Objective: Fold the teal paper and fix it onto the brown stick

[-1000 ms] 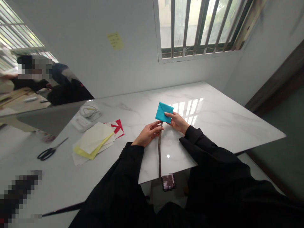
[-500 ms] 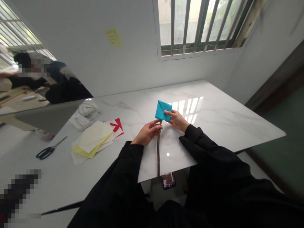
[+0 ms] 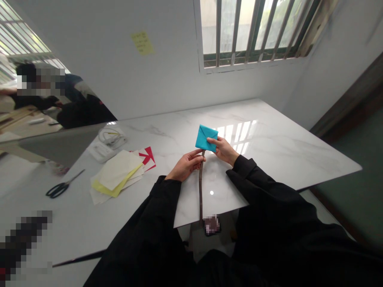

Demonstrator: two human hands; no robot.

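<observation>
A folded teal paper [image 3: 204, 137] is pinched by my right hand [image 3: 223, 150] at its lower right edge, held just above the white marble table [image 3: 269, 147]. My left hand [image 3: 186, 164] grips the upper end of a thin brown stick [image 3: 200, 191], whose top meets the paper's lower edge. The stick runs down toward me past the table's front edge. Both arms wear black sleeves.
Left of my hands lies a stack of cream, yellow and white sheets [image 3: 116, 176] with red paper pieces [image 3: 147, 156] beside it. Black scissors [image 3: 61, 186] lie farther left. White cables [image 3: 110, 137] sit behind. A person in dark clothes sits at the far left.
The teal paper, stick and both hands have shifted very slightly up in view; the grip is unchanged.
</observation>
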